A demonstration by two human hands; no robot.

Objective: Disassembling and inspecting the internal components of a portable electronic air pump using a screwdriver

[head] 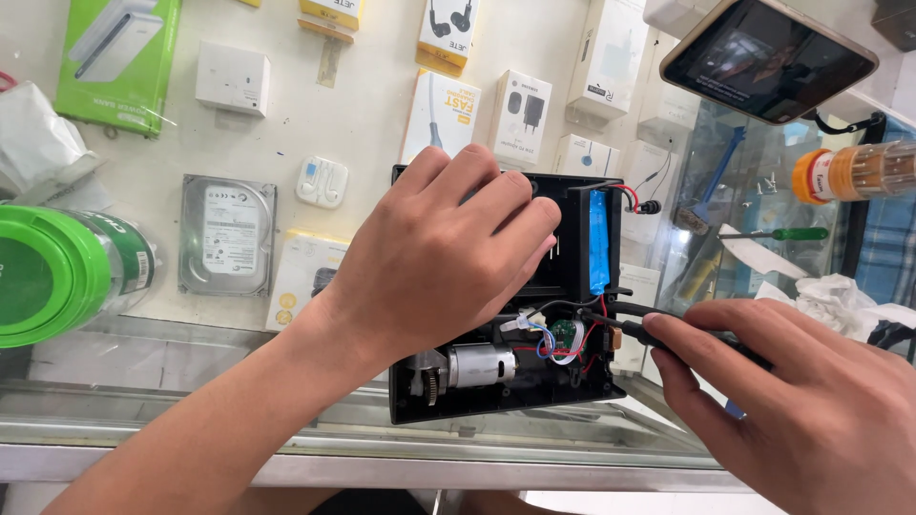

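1. Left hand (448,253) rests palm-down, fingers spread, on the opened black housing (572,286), pressing without clamping.
2. Housing lies on the glass bench (191,420); grey motor (480,365), blue battery cell (598,240) and small green circuit board (564,336) exposed.
3. Right hand (801,401) pinches a black probe (630,329), tip beside the board.

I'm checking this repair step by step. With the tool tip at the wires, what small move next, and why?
Probably ease the black tool in the right hand a little further toward the small round circuit board, while the left hand steadies the open black casing; the tip sits just beside its wires.
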